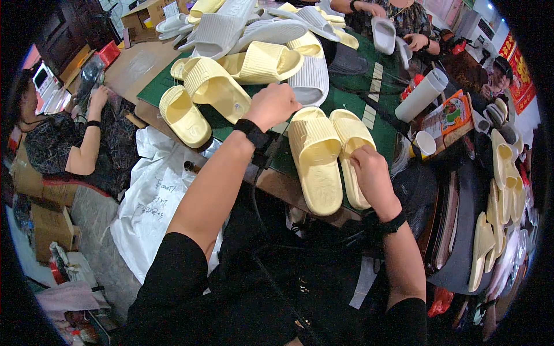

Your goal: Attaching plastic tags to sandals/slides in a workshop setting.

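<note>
A pair of yellow slide slippers stands side by side at the near edge of the green work surface. My left hand (271, 107) is closed just beyond the toe of the left slipper (321, 187). What its fingers hold, if anything, is hidden. My right hand (374, 180) is closed at the strap of the right slipper (353, 193), fingertips pinched against its edge. To the left of them lie a yellow slipper (216, 86) and another yellow slipper (184, 118). A grey slipper (310, 81) lies past my left hand.
A heap of grey and yellow slippers (242, 29) covers the far side. A white bottle (421, 95) and paper cup (426, 143) stand at right, near more yellow slippers (505, 179). A white sack (153, 196) hangs at left. One person (69, 138) works left; another holds slippers (384, 36) opposite.
</note>
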{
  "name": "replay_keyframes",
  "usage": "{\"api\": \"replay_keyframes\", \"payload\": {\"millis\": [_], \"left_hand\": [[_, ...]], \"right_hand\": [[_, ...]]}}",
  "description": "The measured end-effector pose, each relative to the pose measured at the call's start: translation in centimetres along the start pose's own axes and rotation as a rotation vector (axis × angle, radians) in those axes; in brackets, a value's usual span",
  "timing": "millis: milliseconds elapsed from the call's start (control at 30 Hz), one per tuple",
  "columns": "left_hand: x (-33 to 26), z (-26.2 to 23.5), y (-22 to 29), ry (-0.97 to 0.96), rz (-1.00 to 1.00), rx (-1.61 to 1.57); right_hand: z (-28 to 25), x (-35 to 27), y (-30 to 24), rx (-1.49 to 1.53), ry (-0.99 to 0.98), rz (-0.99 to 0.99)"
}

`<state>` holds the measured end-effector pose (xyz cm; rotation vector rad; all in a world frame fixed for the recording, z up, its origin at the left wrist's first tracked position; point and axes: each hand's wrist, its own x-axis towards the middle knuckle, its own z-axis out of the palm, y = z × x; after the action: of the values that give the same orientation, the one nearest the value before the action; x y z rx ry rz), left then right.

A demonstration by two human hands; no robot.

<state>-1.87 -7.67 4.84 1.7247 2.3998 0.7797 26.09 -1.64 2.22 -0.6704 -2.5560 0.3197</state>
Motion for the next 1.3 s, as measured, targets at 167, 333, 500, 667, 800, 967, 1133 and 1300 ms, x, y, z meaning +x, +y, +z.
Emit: {"api": "replay_keyframes", "payload": {"millis": [167, 333, 500, 667, 800, 967, 1133, 1300], "left_hand": [[2.1, 1.9, -0.5, -0.102, 0.005, -0.008], [2.1, 2.6, -0.7, -0.132, -0.039, -0.073], [2.0, 2.7, -0.9, -0.117, -0.012, -0.078], [1.5, 1.4, -1.2, 0.113, -0.077, -0.064], [1.0, 0.7, -1.4, 0.081, -0.09, -0.025], [0.0, 1.0, -1.1, -0.003, -0.127, -0.011], [-0.4, 1.2, -1.4, -0.01, -0.107, -0.027], [-0.9, 0.8, -1.3, -0.014, -0.1, -0.007]], "right_hand": [[0.0, 0.4, -0.6, -0.016, 0.022, 0.022], [-0.3, 0.2, -1.7, -0.047, 0.054, -0.071], [-0.1, 0.4, -2.2, -0.039, 0.072, -0.138], [-0.1, 0.7, -3.0, -0.027, 0.0, -0.07], [0.5, 0.8, -2.8, -0.054, -0.01, -0.076], [0.6, 1.0, -2.9, -0.079, 0.015, -0.08], [0.9, 1.0, -3.0, -0.061, 0.01, -0.115], [1.4, 1.1, -3.0, -0.027, -0.086, -0.259]]}}
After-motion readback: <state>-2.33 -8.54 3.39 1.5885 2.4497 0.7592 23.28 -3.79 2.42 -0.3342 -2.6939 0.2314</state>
